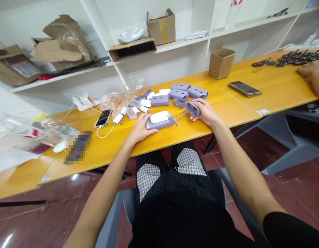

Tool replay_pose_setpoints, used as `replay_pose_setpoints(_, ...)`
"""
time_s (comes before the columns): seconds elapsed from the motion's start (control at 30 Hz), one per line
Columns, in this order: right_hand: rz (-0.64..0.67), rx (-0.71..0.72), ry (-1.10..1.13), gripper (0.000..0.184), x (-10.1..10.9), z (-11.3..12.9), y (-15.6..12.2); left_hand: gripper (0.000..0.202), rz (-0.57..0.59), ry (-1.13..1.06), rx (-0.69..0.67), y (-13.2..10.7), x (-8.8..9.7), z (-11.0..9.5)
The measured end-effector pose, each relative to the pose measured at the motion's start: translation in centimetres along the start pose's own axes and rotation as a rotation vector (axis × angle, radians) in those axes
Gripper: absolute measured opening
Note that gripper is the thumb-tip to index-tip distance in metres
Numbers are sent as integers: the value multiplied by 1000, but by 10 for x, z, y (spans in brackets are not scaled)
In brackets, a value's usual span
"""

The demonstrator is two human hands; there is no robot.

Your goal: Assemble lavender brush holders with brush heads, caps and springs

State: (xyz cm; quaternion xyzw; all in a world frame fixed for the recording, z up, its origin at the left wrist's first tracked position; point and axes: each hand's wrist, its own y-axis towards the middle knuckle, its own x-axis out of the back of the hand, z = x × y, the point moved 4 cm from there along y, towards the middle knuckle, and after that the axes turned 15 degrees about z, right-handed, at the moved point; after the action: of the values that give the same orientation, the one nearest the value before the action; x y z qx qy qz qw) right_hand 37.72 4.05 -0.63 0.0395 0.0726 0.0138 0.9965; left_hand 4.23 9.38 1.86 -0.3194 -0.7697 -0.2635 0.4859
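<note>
Lavender casing (pixel 162 124): left hand (pixel 142 128) clasps it, right hand (pixel 205 112) pinches cap (pixel 193 109) at two o'clock; coil spring (pixel 180 116) handling likely demands alignment.

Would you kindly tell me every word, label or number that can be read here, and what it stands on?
No text is legible.
White label on the cardboard box: too blurred.
Left sticker on the yellow tabletop: too small.
Right sticker on the yellow tabletop: too small.
Red-marked packaging: too blurred.
Pixelated item: obscured.

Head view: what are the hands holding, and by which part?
Left hand: the purple-and-white case, by its left end. Right hand: a purple cap, by its right side, open end facing left.
</note>
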Motion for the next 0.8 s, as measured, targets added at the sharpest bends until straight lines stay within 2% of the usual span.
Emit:
replay_pose_setpoints(0.13, -18, -6, -37, 37, -11, -4, 3, 71, -60, -4, 61, -42, -1, 5)
replay_pose_setpoints(0.23, -42, -15, -70, 36, -18, -8, 5, 70, -94, 8, 82, -57, -2, 7)
replay_pose_setpoints(0.43, -136, 5, -109, 39, -13, -14, 8, 85, -72, -21, 121, -55, -6, 7)
replay_pose_setpoints(0.8, -182, 40, -119, 37, -11, -17, 9, 83, -57, -45, 130, -54, -5, 4)
